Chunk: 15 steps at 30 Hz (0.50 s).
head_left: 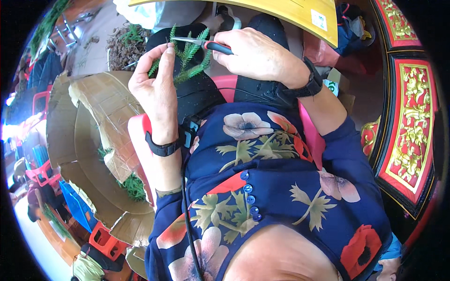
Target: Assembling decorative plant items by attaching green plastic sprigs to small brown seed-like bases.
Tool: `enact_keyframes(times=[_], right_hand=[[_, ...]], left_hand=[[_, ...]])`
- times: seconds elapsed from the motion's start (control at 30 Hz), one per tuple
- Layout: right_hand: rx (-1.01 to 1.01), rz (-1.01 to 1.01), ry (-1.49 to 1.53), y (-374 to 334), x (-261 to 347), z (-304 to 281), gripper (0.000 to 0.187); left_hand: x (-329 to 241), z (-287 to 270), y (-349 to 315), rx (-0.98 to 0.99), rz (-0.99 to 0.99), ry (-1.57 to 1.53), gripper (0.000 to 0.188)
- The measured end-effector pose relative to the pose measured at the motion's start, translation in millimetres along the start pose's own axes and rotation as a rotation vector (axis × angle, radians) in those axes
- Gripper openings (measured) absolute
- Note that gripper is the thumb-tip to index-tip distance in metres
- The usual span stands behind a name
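Observation:
A green sprig (190,52) with several feathery, needle-leaved fronds is held up over my dark-trousered lap. My left hand (157,89) is closed, with thumb and forefinger pinching the sprig at its stem end. In my right hand (260,56) is a pair of long-nosed pliers (218,48) with black and red handles, the fingers wrapped round them. The metal jaws point left and cross the sprig close to my left fingertips. Whether they grip the stem is too small to tell. Both wrists wear black straps.
A torn cardboard box (70,140) with green sprigs (134,187) inside stands at my left. Brown clumps (125,47) lie beyond it. A yellow tabletop (262,5) juts in at the far side. A red and gold carved panel (415,122) rises at right.

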State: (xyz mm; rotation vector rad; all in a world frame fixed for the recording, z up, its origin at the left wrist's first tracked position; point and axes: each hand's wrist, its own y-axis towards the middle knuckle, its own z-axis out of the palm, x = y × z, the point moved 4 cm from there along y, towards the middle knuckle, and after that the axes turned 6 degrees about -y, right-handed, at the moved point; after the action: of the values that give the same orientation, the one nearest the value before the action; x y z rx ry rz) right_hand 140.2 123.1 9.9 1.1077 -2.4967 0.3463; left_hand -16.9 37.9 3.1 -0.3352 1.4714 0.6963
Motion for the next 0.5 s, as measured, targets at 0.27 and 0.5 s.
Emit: enact_keyframes(times=[0.27, 0.5], right_hand=[[0.050, -0.032, 0.065, 2.2, 9.7, -0.4, 0.026], [0.016, -0.028, 0.011, 3.1, 14.1, -2.3, 0.024]], left_hand=[[-5.7, -0.2, -0.5, -0.007, 0.336, 0.280, 0.011], [-13.5, 3.7, -3.2, 0.004, 0.403, 0.394, 0.012]])
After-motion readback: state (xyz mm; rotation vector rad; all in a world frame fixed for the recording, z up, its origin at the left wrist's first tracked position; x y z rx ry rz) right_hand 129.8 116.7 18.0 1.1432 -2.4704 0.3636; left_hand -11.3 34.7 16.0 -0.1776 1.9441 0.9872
